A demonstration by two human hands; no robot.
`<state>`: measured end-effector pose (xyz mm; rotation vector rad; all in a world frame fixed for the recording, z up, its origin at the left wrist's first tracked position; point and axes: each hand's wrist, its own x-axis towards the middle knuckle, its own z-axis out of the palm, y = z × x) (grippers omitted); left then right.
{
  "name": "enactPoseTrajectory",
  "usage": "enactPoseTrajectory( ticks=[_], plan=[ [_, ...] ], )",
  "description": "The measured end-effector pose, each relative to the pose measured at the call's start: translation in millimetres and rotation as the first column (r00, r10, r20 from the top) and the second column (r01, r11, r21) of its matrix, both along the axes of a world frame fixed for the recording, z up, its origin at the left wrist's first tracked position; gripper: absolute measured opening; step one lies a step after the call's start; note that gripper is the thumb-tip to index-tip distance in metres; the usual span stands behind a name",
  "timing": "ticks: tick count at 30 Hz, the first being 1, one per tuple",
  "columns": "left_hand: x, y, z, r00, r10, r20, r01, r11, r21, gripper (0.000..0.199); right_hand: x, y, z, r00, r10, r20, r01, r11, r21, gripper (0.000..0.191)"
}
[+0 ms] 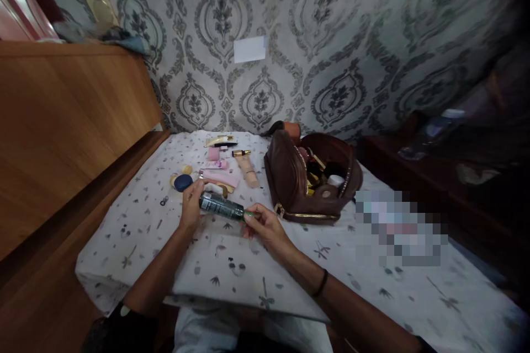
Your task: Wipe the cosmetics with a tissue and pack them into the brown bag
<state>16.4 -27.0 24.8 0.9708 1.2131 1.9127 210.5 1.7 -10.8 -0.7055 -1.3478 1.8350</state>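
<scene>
The left hand (pixel 191 207) is clamped on one end of a dark tube (pixel 221 206), thumb and fingers closed around it. The right hand (pixel 265 227) has its fingertips together on the green tip at the other end, so the tube lies nearly level between the two hands, above the white patterned cloth (pixel 153 242). A black band (pixel 321 282) circles the right wrist.

Just beyond the left hand, slightly to its left, sits a round blue case (pixel 183 182), with a small yellow thing (pixel 187 169) behind it. A pink tube (pixel 223 178) lies past the dark tube, between the hands. Farther out from there are a pink box (pixel 213 153), a small black and gold bottle (pixel 241 153) and a beige tube (pixel 247 172), the last one ahead of the right hand.

Ahead and to the right of the right hand stands an open brown bag (pixel 287 182), a white lid (pixel 335 180) showing inside. Well off to the right of that hand is a clear plastic bottle (pixel 430 135); what lies in the blurred patch nearer by, I cannot tell
</scene>
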Motion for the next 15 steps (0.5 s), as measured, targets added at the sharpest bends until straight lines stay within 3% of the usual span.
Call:
enactPoseTrajectory(
  ticks=[3, 8, 15],
  plan=[
    [-3.0, -0.1, 4.0, 0.98, -0.022, -0.199, 0.024, 1.0, 0.009, 0.043, 2.2, -0.3, 0.3, 0.995, 0.097, 0.035, -0.096, 0.995, -0.042, 0.059],
    [-1.5, 14.8, 14.2, 0.886, 0.135, -0.444, -0.134, 0.99, 0.034, 0.051, 5.3, 1.4, 3.4, 0.972, 0.223, 0.07, -0.221, 0.975, -0.035, 0.053],
    [11.8, 30.9, 11.5, 0.881, 0.211, -0.422, -0.155, 0.974, 0.164, 0.056, 11.1, 8.3, 1.3, 0.944, 0.323, -0.071, -0.33, 0.922, -0.201, 0.053]
  ],
)
